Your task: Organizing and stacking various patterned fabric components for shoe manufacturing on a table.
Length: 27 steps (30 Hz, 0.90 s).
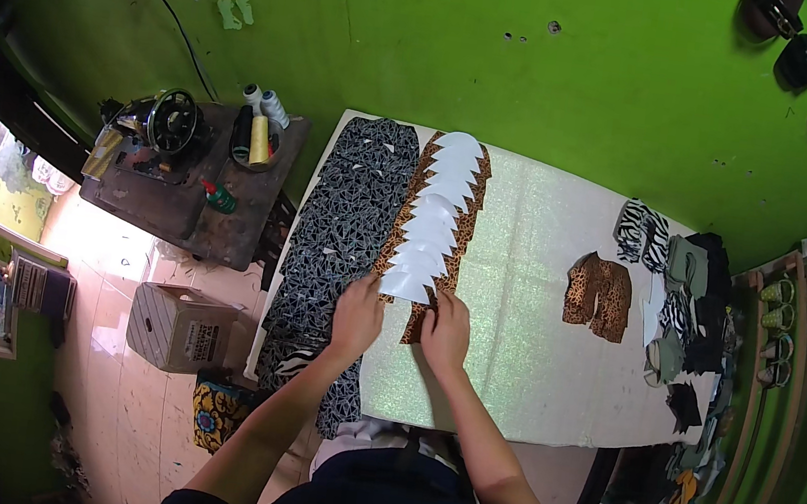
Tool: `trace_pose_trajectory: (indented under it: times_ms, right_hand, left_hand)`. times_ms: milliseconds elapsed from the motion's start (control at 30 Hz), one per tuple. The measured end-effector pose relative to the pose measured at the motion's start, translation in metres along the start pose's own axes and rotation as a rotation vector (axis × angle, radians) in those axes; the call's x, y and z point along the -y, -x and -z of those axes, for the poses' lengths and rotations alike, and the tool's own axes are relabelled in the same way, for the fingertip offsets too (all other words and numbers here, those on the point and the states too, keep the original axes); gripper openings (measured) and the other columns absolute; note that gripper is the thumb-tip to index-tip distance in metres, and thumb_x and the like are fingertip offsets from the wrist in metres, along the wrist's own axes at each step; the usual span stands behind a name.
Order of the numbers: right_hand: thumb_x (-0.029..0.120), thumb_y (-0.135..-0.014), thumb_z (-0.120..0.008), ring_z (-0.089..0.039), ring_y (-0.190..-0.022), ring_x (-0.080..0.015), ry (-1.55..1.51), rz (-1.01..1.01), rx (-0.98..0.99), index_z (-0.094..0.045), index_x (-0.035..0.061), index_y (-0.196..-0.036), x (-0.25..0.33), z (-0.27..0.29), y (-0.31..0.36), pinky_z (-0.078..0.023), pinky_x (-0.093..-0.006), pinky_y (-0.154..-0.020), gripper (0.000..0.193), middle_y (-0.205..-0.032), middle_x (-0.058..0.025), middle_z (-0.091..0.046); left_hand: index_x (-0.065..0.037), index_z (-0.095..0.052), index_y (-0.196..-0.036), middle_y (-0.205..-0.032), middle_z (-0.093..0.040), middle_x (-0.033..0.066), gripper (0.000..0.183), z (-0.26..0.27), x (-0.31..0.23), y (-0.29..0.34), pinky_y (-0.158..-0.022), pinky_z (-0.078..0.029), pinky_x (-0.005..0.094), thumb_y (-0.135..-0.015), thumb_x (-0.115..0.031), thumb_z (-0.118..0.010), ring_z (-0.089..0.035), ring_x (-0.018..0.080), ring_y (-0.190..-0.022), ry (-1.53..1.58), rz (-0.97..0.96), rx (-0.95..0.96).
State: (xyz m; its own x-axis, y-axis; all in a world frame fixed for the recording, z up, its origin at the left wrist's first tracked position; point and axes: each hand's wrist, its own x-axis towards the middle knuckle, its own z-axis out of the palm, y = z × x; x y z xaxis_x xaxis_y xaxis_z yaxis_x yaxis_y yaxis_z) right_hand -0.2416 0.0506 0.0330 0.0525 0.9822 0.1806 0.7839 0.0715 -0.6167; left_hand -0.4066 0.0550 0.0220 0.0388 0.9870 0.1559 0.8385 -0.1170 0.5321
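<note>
A long overlapping row of white curved pieces (434,210) lies on leopard-print fabric pieces (477,186), running away from me down the table. At the near end of this row, my left hand (357,319) is closed at the left edge of the nearest piece. Opposite it, my right hand (446,328) has its thumb and fingers closed on the right edge of the leopard-print fabric. The fingertips are partly hidden, so the exact hold is hard to make out. Left of the row stretches black fabric with a pale line pattern (343,214).
More leopard-print pieces (600,294) lie to the right on the pale table (520,367). Zebra-print, grey and black pieces (689,267) crowd its right end. A sewing machine (169,123) and thread cones (259,139) stand at left, above a box (178,325) on the floor.
</note>
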Motion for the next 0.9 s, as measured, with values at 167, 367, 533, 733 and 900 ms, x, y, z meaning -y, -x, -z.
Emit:
trace_pose_trajectory:
  times_ms: [167,367,533,733,900]
  right_hand:
    - [0.021,-0.082,-0.048,-0.033,-0.126,-0.0261,0.255,0.355,0.171,-0.043,0.0001,-0.124,0.004,-0.018,0.017,-0.022,-0.0467,-0.104,0.046,-0.131,-0.0137,-0.040]
    - [0.034,-0.087,-0.043,-0.027,-0.130,-0.0185,0.354,0.248,0.253,-0.036,0.0049,-0.132,-0.012,-0.027,0.029,-0.012,-0.0475,-0.107,0.054,-0.139,-0.0076,-0.033]
    - [0.038,-0.088,-0.039,-0.026,-0.131,-0.0184,0.338,0.209,0.271,-0.035,0.0051,-0.132,-0.022,-0.022,0.033,-0.010,-0.0503,-0.107,0.055,-0.141,-0.0078,-0.030]
    - [0.017,-0.083,-0.050,-0.047,-0.112,-0.0227,0.162,0.197,0.009,-0.052,0.0043,-0.115,-0.029,0.007,0.035,-0.016,-0.0552,-0.102,0.035,-0.117,-0.0118,-0.053]
    - [0.013,-0.080,-0.051,-0.056,-0.085,-0.0236,0.067,0.107,-0.043,-0.062,0.0067,-0.089,-0.068,0.050,0.029,-0.031,-0.0450,-0.095,0.016,-0.085,-0.0085,-0.062]
  left_hand:
    - [0.001,-0.037,-0.129,-0.138,-0.031,0.0149,0.055,-0.019,0.002,0.021,-0.105,-0.020,0.0413,-0.086,-0.032,-0.047,-0.030,0.0266,-0.128,-0.318,-0.252,0.189]
    - [-0.003,-0.032,-0.134,-0.142,-0.027,0.0107,0.059,-0.020,0.005,0.026,-0.107,-0.016,0.0405,-0.088,-0.039,-0.041,-0.026,0.0205,-0.131,-0.372,-0.179,0.226]
    - [-0.004,-0.031,-0.135,-0.144,-0.023,0.0086,0.060,-0.021,0.000,0.026,-0.108,-0.014,0.0401,-0.087,-0.039,-0.041,-0.023,0.0181,-0.132,-0.382,-0.131,0.247]
    - [-0.001,-0.047,-0.120,-0.130,-0.040,0.0168,0.044,-0.026,-0.040,0.018,-0.100,-0.028,0.0409,-0.080,-0.018,-0.051,-0.040,0.0283,-0.119,-0.390,-0.296,0.068]
    - [-0.004,-0.057,-0.099,-0.092,-0.056,0.0085,0.028,-0.059,-0.111,0.005,-0.077,-0.041,0.0357,-0.074,-0.016,-0.054,-0.053,0.0238,-0.088,-0.186,-0.433,0.063]
